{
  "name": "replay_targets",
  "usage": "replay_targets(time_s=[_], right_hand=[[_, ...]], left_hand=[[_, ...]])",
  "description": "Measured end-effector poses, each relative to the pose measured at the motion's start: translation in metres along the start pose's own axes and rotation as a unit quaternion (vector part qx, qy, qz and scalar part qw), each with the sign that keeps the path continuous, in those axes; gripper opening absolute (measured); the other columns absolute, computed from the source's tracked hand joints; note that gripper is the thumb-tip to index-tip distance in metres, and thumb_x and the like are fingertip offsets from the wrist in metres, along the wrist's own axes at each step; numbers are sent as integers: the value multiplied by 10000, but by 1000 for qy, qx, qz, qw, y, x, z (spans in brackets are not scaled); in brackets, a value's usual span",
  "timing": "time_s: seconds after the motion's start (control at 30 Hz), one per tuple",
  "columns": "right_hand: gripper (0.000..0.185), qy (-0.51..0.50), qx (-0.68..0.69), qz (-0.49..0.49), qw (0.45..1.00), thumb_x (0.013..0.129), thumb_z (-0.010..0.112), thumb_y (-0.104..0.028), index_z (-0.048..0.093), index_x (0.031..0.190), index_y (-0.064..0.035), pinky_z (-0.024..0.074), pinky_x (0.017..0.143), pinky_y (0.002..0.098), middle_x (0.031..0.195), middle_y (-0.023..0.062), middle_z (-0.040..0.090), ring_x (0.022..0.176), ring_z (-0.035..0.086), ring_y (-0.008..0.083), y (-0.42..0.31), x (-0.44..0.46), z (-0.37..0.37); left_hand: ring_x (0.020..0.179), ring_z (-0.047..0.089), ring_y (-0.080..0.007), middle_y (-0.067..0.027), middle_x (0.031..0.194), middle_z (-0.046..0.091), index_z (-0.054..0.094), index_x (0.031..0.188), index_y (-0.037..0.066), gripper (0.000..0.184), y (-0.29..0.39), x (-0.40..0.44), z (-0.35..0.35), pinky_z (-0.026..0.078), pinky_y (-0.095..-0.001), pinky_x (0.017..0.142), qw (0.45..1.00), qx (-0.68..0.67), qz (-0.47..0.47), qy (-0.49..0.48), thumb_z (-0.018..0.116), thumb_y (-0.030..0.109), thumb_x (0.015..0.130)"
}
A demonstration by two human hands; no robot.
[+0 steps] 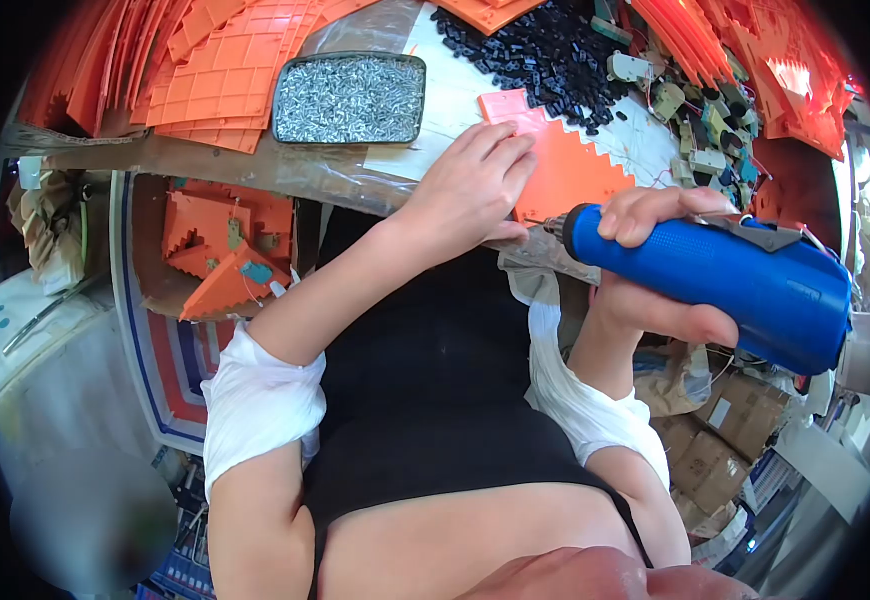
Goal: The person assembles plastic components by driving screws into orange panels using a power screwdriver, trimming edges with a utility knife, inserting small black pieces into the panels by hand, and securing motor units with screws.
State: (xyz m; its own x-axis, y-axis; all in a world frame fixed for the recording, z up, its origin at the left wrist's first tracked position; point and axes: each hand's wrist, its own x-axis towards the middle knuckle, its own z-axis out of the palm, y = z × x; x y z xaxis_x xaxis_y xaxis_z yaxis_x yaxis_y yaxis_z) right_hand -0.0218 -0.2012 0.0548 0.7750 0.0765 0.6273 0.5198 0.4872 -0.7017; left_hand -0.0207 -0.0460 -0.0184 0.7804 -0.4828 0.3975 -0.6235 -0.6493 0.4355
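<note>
In my right hand (655,250) is a blue electric screwdriver (725,285), lying nearly level with its bit pointing left. Fingers wrap over its top and the thumb lies along the near side. The bit is close to the near edge of an orange plastic panel (580,170) with a zigzag far edge; I cannot tell whether it touches. My left hand (480,185) holds the panel at its left end, fingers curled over the top and thumb by the near edge. Any screw at the bit is too small to make out.
A tray (277,105) of small metal screws stands left of the panel. Behind it lie a pile of small black parts (545,60) and several motor units (710,130). Orange panels (220,85) are stacked at the back. A box (155,265) below left holds assembled orange pieces (225,240).
</note>
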Motion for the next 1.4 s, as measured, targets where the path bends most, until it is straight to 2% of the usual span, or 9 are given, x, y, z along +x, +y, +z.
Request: replay_targets(time_s=[0.43, 0.83, 0.9, 1.1, 1.23, 1.27, 1.3, 1.37, 1.4], right_hand=[[990, -5, -54, -17, 998, 591, 510, -800, 395, 1103, 39, 523, 593, 340, 708, 138, 590, 571, 588, 256, -1, 1, 5], [906, -123, 14, 30, 992, 547, 747, -660, 466, 1057, 34, 514, 612, 342, 737, 141, 593, 662, 603, 257, 0, 8, -4], [916, -136, -132, 56, 980, 616, 496, -837, 447, 1041, -27, 479, 536, 309, 651, 88, 551, 558, 552, 205, 0, 6, -2], [826, -28, -12, 217, 976, 706, 534, -750, 457, 1086, -21, 474, 618, 312, 678, 92, 554, 611, 567, 205, 14, 34, -19], [903, -62, -97, 235, 965, 766, 508, -703, 300, 1339, -36, 454, 855, 365, 1021, 172, 591, 929, 604, 242, -12, 47, -8], [942, -150, -111, 166, 968, 774, 514, -689, 223, 1391, -40, 426, 921, 373, 1141, 177, 565, 1015, 588, 250, -22, 46, -10], [849, -162, -161, 110, 967, 803, 522, -648, 334, 1350, -27, 426, 910, 363, 1114, 130, 591, 1007, 586, 219, -33, 61, -14], [509, -118, -413, 165, 888, 873, 581, -408, 519, 1230, -51, 445, 823, 312, 1102, 91, 604, 946, 565, 149, -44, 115, -63], [421, -75, -498, 110, 857, 866, 584, -351, 567, 1162, -52, 455, 813, 323, 1043, 103, 623, 910, 583, 180, -30, 139, -89]], left_hand=[[1195, 430, -313, -151, 1220, 513, 556, 1104, -41, 672, -1, 0, 0, 339, -408, 1030, 1000, -5, -9, -3, 761, 354, 601], [1164, 462, -299, -140, 1169, 546, 568, 1086, -34, 684, -1, 2, 2, 348, -397, 1020, 1000, 6, 2, 22, 782, 341, 556], [1156, 469, -301, -142, 1170, 548, 570, 1086, -34, 704, 0, 3, 0, 352, -397, 1012, 1000, 14, -2, 4, 789, 353, 540], [1147, 464, -329, -176, 1150, 543, 580, 1049, -38, 736, 3, 5, 2, 345, -400, 1001, 1000, 19, 10, 13, 795, 417, 511], [1212, 410, -372, -233, 1260, 462, 464, 1250, -24, 829, -1, 11, -17, 312, -427, 1024, 993, -115, 14, -4, 768, 448, 640], [1229, 401, -359, -233, 1282, 448, 448, 1265, -19, 795, -7, 19, -27, 313, -425, 1024, 985, -165, 26, 33, 753, 418, 675], [1246, 391, -347, -234, 1303, 434, 432, 1281, -13, 762, -7, 29, -47, 314, -424, 1023, 973, -217, 33, 67, 737, 388, 710], [1144, 488, -248, -174, 1250, 506, 419, 1288, -1, 703, -6, 48, -79, 384, -375, 952, 954, -286, -7, 90, 712, 370, 768], [1057, 514, -195, -133, 1190, 544, 423, 1275, -1, 678, 5, 60, -101, 409, -335, 897, 914, -401, -43, 46, 701, 380, 787]])
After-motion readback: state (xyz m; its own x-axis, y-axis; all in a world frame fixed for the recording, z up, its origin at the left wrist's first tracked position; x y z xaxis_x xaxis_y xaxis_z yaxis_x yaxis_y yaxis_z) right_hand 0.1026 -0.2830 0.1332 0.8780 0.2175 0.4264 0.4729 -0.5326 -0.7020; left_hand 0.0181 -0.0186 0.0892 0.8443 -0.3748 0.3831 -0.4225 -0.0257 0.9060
